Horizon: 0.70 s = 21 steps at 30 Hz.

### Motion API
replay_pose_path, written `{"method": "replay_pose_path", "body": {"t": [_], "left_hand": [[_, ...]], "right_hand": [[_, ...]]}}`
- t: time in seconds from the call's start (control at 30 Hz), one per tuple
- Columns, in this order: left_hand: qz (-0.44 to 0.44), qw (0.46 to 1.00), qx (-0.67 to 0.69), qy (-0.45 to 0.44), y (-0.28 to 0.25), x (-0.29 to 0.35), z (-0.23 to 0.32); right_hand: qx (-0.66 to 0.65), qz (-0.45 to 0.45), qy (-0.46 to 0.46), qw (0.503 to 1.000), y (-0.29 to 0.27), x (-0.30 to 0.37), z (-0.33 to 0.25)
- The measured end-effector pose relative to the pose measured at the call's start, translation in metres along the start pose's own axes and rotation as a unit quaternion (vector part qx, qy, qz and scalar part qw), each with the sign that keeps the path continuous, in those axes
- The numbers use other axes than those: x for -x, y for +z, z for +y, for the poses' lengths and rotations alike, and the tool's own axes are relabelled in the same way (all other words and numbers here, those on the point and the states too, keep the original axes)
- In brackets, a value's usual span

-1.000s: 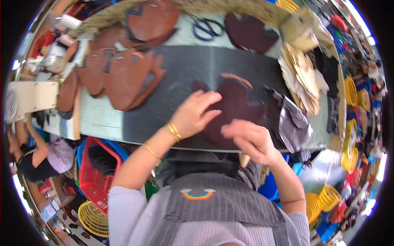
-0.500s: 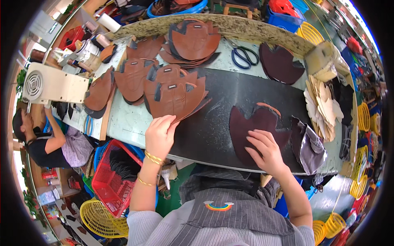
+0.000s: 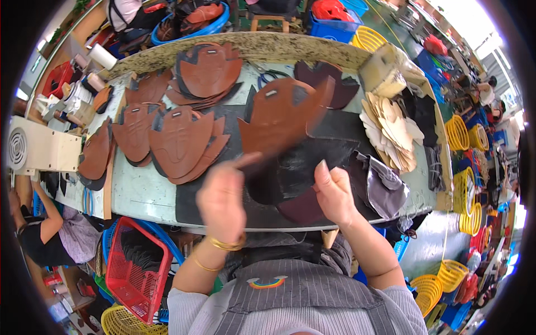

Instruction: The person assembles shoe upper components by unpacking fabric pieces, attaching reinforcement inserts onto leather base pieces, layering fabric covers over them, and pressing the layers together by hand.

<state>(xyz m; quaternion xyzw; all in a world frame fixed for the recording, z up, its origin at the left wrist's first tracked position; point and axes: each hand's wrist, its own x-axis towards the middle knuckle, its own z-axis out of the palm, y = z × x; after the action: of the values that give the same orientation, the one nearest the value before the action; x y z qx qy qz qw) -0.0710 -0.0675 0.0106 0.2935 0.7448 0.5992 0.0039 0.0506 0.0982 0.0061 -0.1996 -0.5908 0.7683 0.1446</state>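
Observation:
A brown leather shoe-upper piece (image 3: 276, 114) with a dark lining is lifted and tilted above the black mat, its edge smeared by motion. My left hand (image 3: 222, 198), blurred too, grips it at the near edge. My right hand (image 3: 336, 195) is closed with the thumb pointing up, close to a black layer; whatever its curled fingers hold is hidden. Beneath lies a maroon leather piece (image 3: 301, 207), mostly covered. On the left, several brown leather pieces (image 3: 181, 142) lie in overlapping stacks. More maroon pieces (image 3: 340, 89) lie at the back.
Scissors (image 3: 271, 73) lie at the back, partly covered. At the right are cream cut pieces (image 3: 391, 131) and shiny dark material (image 3: 382, 190). A raised rim (image 3: 268, 47) borders the table. A red basket (image 3: 139, 279) stands below left; another person (image 3: 44, 229) sits beyond it.
My left hand has raised a brown piece off the stack and carried it rightward over the mat. My right hand has gone from spread on the maroon piece to curled. The view has shifted.

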Motion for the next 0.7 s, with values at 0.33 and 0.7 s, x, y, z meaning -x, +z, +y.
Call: {"method": "replay_pose_path", "body": {"t": [0.33,0.7], "left_hand": [[0.184,0.9,-0.368,0.143,-0.043,-0.049,-0.082],[-0.327,0.893,-0.121,0.285,0.117,0.006,-0.001]], "right_hand": [[0.169,0.065,0.265,0.947,-0.094,0.035,0.025],[0.721,0.225,0.011,0.656,-0.255,-0.045,-0.011]]}}
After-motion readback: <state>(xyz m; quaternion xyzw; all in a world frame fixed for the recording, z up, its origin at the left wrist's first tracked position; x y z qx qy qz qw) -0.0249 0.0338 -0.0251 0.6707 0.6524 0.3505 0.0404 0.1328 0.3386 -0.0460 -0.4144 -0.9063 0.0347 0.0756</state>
